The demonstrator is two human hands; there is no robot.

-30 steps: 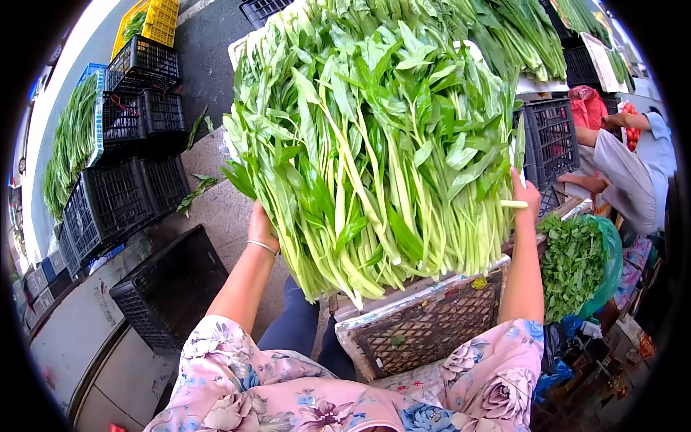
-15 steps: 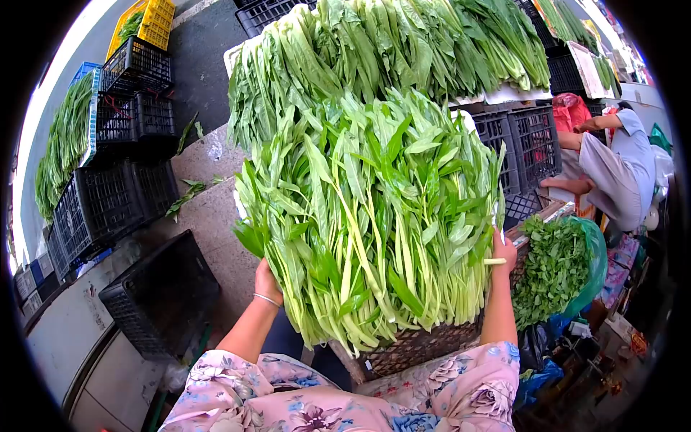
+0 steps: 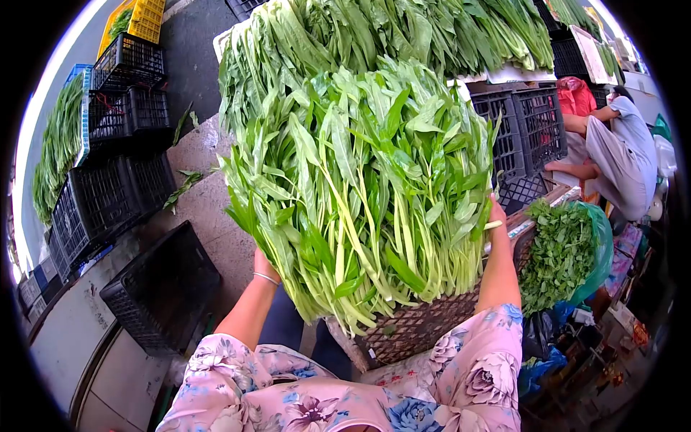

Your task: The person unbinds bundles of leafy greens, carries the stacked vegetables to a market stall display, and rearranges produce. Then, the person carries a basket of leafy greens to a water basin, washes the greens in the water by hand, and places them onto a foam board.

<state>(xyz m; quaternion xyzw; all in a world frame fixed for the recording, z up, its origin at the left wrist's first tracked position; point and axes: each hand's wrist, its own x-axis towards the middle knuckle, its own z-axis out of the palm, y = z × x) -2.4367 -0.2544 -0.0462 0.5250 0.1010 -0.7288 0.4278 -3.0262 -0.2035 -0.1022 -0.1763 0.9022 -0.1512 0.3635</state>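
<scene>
A wide heap of water spinach (image 3: 367, 187) lies in front of me, stems toward my body and leaves away. It covers most of the white tray under it. My left hand (image 3: 266, 265), with a bracelet at the wrist, grips the near left side; leaves hide most of its fingers. On the right side my right hand (image 3: 497, 214) is closed on the edge, a cut stem poking out beside it. Below the stems shows a dark brown mesh-sided crate (image 3: 417, 327). Just beyond the heap are long-leafed greens (image 3: 324, 43) in rows.
Black plastic crates (image 3: 108, 189) stand at left, with long thin greens (image 3: 57, 151) nearby. An open black crate (image 3: 162, 288) is on the lower left. At right are more crates (image 3: 529, 133), leafy greens in a green bag (image 3: 604, 248) and a seated person (image 3: 619, 151).
Both hands and the water spinach have moved forward, away from my body, and slightly left. More of the brown crate shows beneath the stems.
</scene>
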